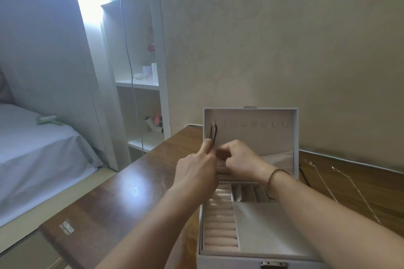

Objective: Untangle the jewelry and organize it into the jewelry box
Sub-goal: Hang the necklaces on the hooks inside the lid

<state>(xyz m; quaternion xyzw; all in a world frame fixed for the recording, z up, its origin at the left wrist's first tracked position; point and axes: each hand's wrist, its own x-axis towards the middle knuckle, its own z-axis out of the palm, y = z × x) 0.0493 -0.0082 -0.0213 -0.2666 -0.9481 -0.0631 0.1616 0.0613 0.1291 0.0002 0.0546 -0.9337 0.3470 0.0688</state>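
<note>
Your jewelry box [251, 253] sits open on the wooden table [122, 199], lid [262, 137] upright facing you. A black cord necklace [213, 132] hangs from the leftmost hook in the lid's hook row [258, 124]; the other hooks look bare.

Your left hand [196, 170] is raised in front of the lid's lower left corner, thumb and forefinger pinched narrow on the lower end of the black cord necklace. Your right hand [238, 159] is just beside it, fingers curled in tight near the same cord; can't tell if it actually grips the cord or anything else, the fingertips are hidden. A thin bracelet [273, 179] is on your right wrist.

Box tray: ring rolls [220, 225] down the left side, small divided slots [249, 193] at the back, one larger flat compartment [262, 225] at right. A metal clasp [273, 265] is on the front edge.

On the table right of the box, two thin silver chains [341, 188] lie stretched out side by side, apart from each other, and a dark cord [305, 177] shows just beside the box's right wall. A bed [37, 153] and a white shelf unit [142, 85] are off to the left.
</note>
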